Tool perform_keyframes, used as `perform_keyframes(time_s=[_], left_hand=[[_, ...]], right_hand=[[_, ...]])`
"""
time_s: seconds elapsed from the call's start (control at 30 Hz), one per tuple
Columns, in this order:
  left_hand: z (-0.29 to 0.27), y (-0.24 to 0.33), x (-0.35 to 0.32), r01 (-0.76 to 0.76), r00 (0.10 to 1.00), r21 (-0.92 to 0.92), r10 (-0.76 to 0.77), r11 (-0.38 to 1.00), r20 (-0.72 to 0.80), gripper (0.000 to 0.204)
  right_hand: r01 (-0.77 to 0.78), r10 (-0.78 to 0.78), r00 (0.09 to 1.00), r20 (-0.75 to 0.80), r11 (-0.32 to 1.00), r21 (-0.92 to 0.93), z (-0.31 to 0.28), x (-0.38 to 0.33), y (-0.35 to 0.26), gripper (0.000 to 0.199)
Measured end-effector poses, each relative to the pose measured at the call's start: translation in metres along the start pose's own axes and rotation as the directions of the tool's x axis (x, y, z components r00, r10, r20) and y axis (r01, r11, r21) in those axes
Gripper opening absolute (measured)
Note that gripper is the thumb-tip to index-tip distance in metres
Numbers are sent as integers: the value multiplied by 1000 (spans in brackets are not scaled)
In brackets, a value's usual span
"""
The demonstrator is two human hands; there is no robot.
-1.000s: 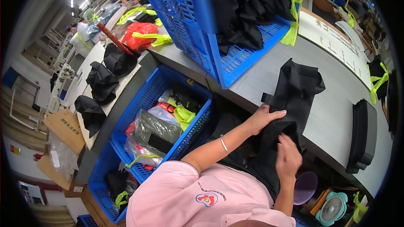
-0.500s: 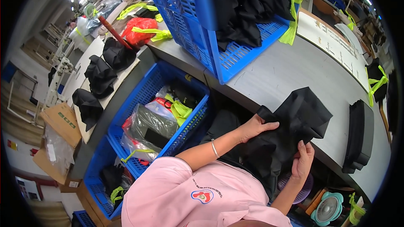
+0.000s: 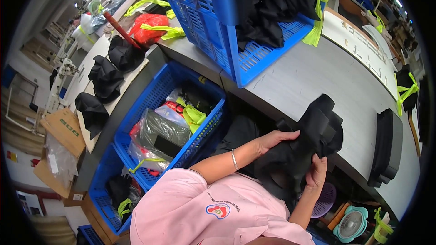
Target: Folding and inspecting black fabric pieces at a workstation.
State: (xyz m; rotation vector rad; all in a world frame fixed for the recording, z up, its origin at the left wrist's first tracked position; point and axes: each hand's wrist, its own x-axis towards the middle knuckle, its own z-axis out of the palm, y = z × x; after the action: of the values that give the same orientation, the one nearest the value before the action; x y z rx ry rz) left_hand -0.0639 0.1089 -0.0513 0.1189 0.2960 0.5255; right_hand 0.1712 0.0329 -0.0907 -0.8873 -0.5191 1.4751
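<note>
A black fabric piece (image 3: 313, 131) hangs between my two hands over the near edge of the grey table (image 3: 290, 77). My left hand (image 3: 275, 141) pinches its left side, thumb on top. Lower on the right, my right hand (image 3: 316, 170) grips its edge between thumb and fingers. The cloth's upper part bunches into folds above the table, and the rest drops toward my lap, where its lower end merges with dark trousers. A neat stack of black fabric pieces (image 3: 386, 149) lies on the table to the right.
A blue crate (image 3: 254, 70) on the table holds heaped black cloth. Another blue crate (image 3: 119, 138) with bagged items stands at my left. Black bundles (image 3: 92, 113) lie on the board beyond it. Below right are a teal fan (image 3: 352, 224) and a purple basket (image 3: 324, 202).
The cloth's upper part has gone from spread flat to folded and bunched. My right hand has moved slightly left, closer to my left hand. Both hands keep their hold.
</note>
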Motion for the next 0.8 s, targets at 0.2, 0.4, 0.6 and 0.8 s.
perform_keyframes(time_s=[0.2,0.4,0.6,0.8], left_hand=[[-1,0,-4,-255,943,435,322,864,-87,40],[1,5,-7,-254,859,674,482,694,-172,50],[6,10,-14,-317,890,726,455,611,6,33],[15,-6,-14,-269,824,953,546,143,150,30]], right_hand=[[95,-112,992,-58,964,-249,40,2,-17,14],[211,-206,976,76,781,-588,90,-13,-31,22],[159,-270,954,-134,829,-536,78,1,-25,28],[256,-357,932,-66,775,-578,55,10,-5,12]])
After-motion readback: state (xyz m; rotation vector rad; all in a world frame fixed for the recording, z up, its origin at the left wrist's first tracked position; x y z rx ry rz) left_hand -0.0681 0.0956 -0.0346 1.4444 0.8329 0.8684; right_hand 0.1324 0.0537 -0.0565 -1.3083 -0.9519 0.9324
